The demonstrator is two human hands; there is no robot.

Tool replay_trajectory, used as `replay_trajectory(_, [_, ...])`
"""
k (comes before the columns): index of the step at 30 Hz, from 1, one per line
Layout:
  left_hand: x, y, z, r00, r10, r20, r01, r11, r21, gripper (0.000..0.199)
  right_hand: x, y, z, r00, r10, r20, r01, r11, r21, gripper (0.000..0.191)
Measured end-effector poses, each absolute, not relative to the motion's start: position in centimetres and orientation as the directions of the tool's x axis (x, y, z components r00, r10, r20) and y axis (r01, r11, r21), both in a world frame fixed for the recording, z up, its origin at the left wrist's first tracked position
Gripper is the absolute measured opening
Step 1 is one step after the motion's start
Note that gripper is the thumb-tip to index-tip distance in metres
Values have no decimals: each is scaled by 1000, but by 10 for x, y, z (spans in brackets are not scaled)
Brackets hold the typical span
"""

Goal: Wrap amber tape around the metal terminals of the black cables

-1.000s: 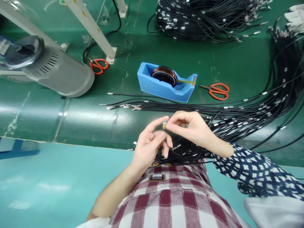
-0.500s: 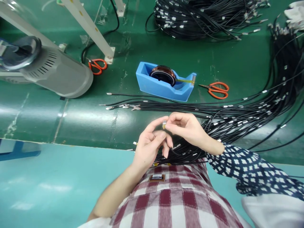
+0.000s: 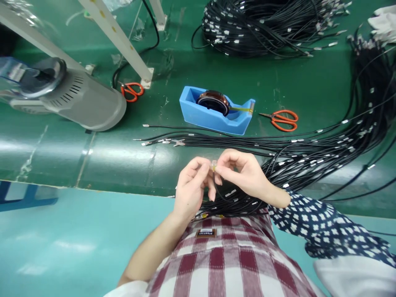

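Between my fingertips is the small metal connector end (image 3: 214, 163) of a black cable, with a yellowish band of tape round it. My left hand (image 3: 193, 185) pinches it from the left, thumb against forefinger. From the other side my right hand (image 3: 244, 173) grips it between thumb and forefinger. The cable drops from the connector behind my left fingers. Below my hands a bundle of black cables (image 3: 238, 204) lies along the table edge, against my checked apron (image 3: 216, 255). Just beyond my hands stands a blue tape dispenser (image 3: 213, 117) with a roll of amber tape (image 3: 213, 103).
Orange-handled scissors (image 3: 283, 120) lie right of the dispenser, and another orange pair (image 3: 133, 91) near a white post (image 3: 123, 45). A grey machine (image 3: 83, 99) stands at left. More black cables (image 3: 309, 144) run rightward, and a large coil (image 3: 262, 29) lies at the back.
My left thumb and forefinger have closed onto the connector, where the thumb was lower and apart before. The right hand keeps its pinch. The view has shifted slightly.
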State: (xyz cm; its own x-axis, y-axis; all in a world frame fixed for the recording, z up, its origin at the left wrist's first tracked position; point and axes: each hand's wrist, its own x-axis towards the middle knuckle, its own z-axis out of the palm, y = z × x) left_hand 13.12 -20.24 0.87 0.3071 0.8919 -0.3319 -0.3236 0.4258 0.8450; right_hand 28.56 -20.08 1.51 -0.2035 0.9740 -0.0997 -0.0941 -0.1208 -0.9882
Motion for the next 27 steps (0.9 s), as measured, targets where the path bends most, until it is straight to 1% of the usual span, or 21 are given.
replay_trajectory(5, [127, -209, 11, 298, 877, -377, -248, 453, 856, 23, 287, -200, 17, -127, 992, -10, 17, -8, -1000, 15])
replay_trajectory(10, [129, -208, 13, 280, 865, -416, -283, 488, 826, 26, 293, -196, 22, -214, 972, -101, 1, -103, -995, 15])
replay_trajectory(14, [131, -209, 12, 299, 854, -425, -312, 508, 803, 29, 296, -195, 21, -230, 968, -102, -49, -116, -992, 12])
replay_trajectory(18, [132, -212, 9, 306, 858, -412, -334, 502, 798, 26, 293, -196, 17, -175, 978, -111, -82, -126, -989, 14])
replay_trajectory(21, [133, -213, 7, 284, 869, -406, -344, 487, 803, 24, 290, -196, 15, -168, 971, -169, -166, -197, -966, 18])
replay_trajectory(27, [135, -214, 4, 270, 888, -373, -360, 453, 816, 19, 290, -192, 3, -255, 930, -264, -308, -337, -890, 16])
